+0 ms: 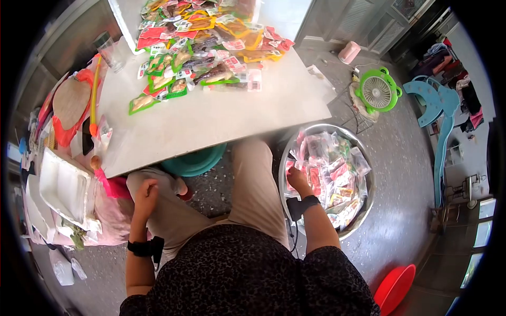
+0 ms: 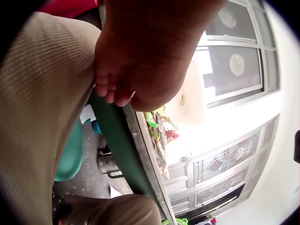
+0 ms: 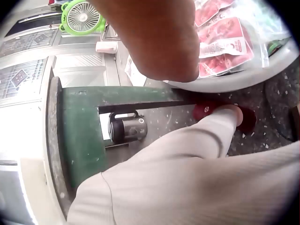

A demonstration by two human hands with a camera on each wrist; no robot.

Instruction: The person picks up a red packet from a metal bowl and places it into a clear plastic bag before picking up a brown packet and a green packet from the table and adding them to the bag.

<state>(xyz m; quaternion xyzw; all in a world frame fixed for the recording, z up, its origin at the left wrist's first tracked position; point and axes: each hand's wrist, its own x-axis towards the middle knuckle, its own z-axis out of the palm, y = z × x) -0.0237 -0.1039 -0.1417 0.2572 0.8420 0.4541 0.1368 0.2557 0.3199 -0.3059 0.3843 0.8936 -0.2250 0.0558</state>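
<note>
My left hand (image 1: 146, 197) is over my left thigh, its fingers loosely curled with nothing seen in them; the left wrist view shows the curled fingertips (image 2: 112, 93) beside the trouser leg. At the near left inside of a large metal basin (image 1: 371, 197), my right hand (image 1: 298, 180) is down among sealed food packets (image 1: 337, 174), close to red ones (image 3: 220, 47). Its fingers are mostly hidden in the right wrist view, and I cannot tell whether they pinch a packet. More packets of food (image 1: 211, 52), with green, yellow and red edging, lie heaped on the white table (image 1: 211, 121).
A glass (image 1: 109, 52) stands at the table's left. Beneath the table are a teal basin (image 1: 197, 162) and a kettle (image 3: 129, 127). White foam boxes (image 1: 63, 184) lie at left. A green fan (image 1: 377, 90) and a red basin (image 1: 395, 289) are to the right.
</note>
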